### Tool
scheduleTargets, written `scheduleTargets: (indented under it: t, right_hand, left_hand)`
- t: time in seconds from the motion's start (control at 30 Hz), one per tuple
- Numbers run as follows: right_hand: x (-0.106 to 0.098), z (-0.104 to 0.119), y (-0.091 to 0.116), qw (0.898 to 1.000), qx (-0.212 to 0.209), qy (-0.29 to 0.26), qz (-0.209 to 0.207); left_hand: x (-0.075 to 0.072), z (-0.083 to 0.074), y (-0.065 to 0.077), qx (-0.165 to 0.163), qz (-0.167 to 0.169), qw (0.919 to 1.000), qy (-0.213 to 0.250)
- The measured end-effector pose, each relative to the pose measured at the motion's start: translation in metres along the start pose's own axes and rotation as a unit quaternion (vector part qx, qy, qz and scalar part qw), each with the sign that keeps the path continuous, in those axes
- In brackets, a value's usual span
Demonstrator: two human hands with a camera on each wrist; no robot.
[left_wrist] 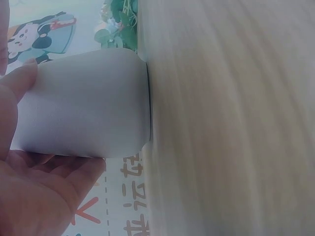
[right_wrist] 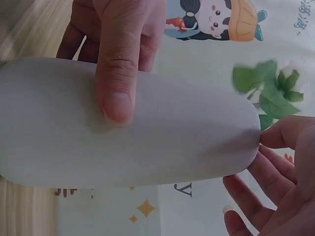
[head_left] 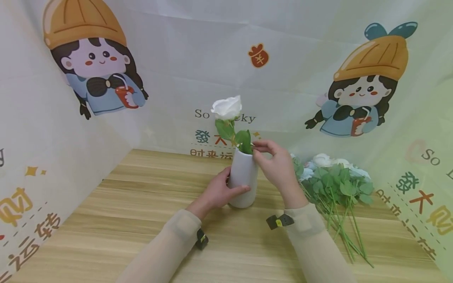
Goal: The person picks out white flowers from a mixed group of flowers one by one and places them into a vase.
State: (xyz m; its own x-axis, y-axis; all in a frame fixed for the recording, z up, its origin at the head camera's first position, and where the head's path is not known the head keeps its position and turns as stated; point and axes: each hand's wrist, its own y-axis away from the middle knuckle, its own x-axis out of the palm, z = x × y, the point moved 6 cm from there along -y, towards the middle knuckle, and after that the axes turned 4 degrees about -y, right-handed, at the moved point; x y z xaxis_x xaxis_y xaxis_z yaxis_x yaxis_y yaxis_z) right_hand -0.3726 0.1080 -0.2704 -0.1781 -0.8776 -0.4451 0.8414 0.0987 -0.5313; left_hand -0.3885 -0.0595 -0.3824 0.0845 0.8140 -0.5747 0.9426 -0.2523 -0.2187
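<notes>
The head camera looks forward and down from above and behind the left fingers (head_left: pixel 240 191) and right fingers (head_left: pixel 267 147), standing farthest off and taking in the bench (head_left: pixel 141 204) around them and the printed cloth (head_left: pixel 177 59) beyond. The left wrist camera sits close to the left fingers, rolled sideways, the bench running upright at their right in frame. The right wrist camera, also near and rolled, faces the vase (right_wrist: pixel 177 137) between both sets of fingers. Both wrist views share the vase and left fingers.
</notes>
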Motion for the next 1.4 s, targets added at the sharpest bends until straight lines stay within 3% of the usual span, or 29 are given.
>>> scheduleTargets:
  t: [0.83, 1.4]
  right_hand:
    - [-0.008, -0.005, 0.001, 1.0, -0.016, 0.008, 0.003]
    - [-0.047, -0.061, 0.018, 0.991, -0.001, 0.128, 0.04]
  left_hand:
    - [-0.001, 0.0, -0.001, -0.001, 0.004, 1.0, 0.003]
    - [0.0, 0.0, 0.001, 0.0, -0.001, 1.0, 0.006]
